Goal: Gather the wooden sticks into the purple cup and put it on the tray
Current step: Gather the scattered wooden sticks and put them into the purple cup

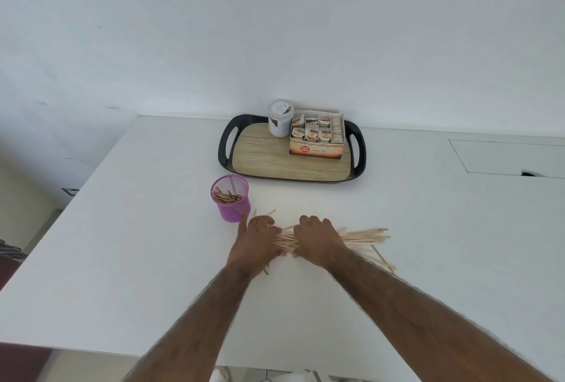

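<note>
A purple mesh cup [231, 202] stands upright on the white table, holding several wooden sticks. To its right lies a loose heap of wooden sticks [363, 237]. My left hand [255, 239] and my right hand [316, 239] lie side by side on the heap's left part, fingers curled round a bundle of sticks. My left forefinger points up beside the cup's base. Behind the cup sits a black tray [227, 140] with a wood-look floor.
On the tray's back half stand a white round tub [280, 118] and an open box of tea bags [318, 136]. The white table [137, 228] ends at a wall behind the tray; its left edge runs diagonally and its front edge lies near me.
</note>
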{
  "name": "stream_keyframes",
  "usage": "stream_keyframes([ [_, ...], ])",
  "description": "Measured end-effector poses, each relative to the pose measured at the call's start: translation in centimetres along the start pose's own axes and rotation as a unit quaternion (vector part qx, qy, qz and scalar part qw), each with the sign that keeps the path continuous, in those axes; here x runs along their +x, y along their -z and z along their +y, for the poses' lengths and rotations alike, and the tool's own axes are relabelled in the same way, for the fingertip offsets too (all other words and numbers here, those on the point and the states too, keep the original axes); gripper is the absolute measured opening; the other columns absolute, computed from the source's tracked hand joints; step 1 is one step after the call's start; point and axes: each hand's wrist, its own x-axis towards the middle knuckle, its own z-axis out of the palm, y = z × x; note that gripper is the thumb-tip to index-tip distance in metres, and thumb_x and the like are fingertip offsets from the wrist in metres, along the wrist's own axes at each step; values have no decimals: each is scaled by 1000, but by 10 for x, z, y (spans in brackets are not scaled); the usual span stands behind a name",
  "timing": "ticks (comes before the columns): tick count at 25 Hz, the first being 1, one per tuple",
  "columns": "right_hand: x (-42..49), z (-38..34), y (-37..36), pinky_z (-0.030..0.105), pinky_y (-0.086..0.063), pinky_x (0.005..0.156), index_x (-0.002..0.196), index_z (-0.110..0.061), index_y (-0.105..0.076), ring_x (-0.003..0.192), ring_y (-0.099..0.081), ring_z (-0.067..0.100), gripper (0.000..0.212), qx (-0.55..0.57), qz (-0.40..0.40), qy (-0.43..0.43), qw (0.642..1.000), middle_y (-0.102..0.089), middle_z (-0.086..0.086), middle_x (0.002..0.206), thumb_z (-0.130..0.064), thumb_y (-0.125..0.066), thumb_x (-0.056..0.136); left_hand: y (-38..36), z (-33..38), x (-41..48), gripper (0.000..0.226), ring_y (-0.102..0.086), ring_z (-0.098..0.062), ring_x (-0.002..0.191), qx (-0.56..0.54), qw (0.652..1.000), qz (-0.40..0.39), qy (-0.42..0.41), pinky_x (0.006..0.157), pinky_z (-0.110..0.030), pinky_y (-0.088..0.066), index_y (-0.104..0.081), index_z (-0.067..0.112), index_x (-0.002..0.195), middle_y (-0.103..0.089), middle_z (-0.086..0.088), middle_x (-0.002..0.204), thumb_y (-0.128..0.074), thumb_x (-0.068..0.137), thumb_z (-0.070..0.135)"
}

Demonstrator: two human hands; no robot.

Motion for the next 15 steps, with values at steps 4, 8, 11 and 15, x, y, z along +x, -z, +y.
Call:
stream_keyframes([
  [4, -2, 0, 1, 44, -41, 92, 120, -11, -61, 114, -55, 30, 28, -13, 16, 7, 1000, -56, 10, 122, -27, -53, 98, -1, 5, 7, 26, -53, -22, 126, 29, 999, 34, -22, 122, -51, -16, -75, 27, 112, -64, 2, 124, -70, 88, 37],
  [8, 1, -2, 0, 44, -41, 92, 120, -11, -61, 114, -54, 31, 29, -11, 16, 8, 1000, -57, 10, 122, -27, -53, 97, -3, 5, 10, 20, -58, -22, 113, 54, 997, 36, -39, 119, -46, -26, -77, 26, 107, -68, 4, 110, -65, 94, 35],
  [11, 2, -2, -2, 44, -41, 92, 122, -13, -60, 115, -55, 30, 31, -9, 21, 15, 1000, -57, 9, 122, -32, -55, 99, -5, 4, 11, 17, -60, -22, 105, 43, 997, 49, -48, 113, -43, -33, -79, 27, 102, -69, 6, 101, -67, 93, 35],
  [15, 4, -4, -7, 43, -43, 87, 118, -14, -59, 110, -57, 30, 22, -6, 41, 21, 999, -59, 9, 118, -25, -52, 100, -9, 3, 14, 8, -60, -20, 94, 29, 995, 71, -67, 103, -43, -42, -78, 26, 90, -67, 8, 88, -71, 90, 29],
])
